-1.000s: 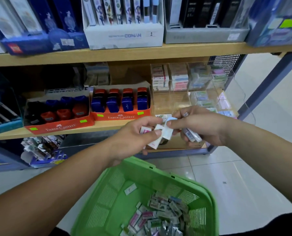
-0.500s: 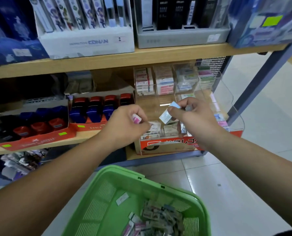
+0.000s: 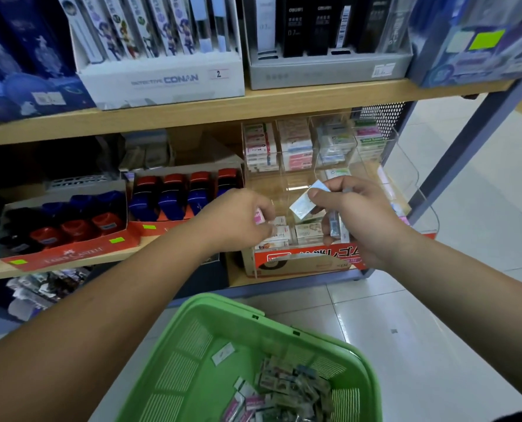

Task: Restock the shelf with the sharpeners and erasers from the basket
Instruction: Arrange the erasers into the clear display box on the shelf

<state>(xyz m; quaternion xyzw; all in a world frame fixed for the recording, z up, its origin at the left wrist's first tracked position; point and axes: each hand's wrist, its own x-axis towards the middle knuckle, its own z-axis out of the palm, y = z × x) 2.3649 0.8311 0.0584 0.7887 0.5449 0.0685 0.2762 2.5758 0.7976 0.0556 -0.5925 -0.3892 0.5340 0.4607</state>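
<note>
Head view: fingers [image 3: 316,194] of the right hand [image 3: 354,217] pinch a pale blue eraser [image 3: 301,205]; the left hand [image 3: 238,220] curls round a pink eraser [image 3: 257,216], both over the clear organiser [image 3: 406,178] on the shelf [image 3: 235,277]. More erasers [image 3: 287,391] lie in the green basket [image 3: 223,315] below.

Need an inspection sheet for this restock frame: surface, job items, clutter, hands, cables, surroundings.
Surface: wooden shelf, holding a clear organiser of stacked erasers.
Job's things: sharpeners in red display boxes; loose erasers heaped in the green basket.
Clutter: jumbled packets below the shelf, left.
Grippers: left hand pinches a pink eraser; right hand pinches a blue-white eraser, with more lower in its grip.
Cables: nothing seen.
Surroundings: pen boxes on the upper shelf; tiled floor.
</note>
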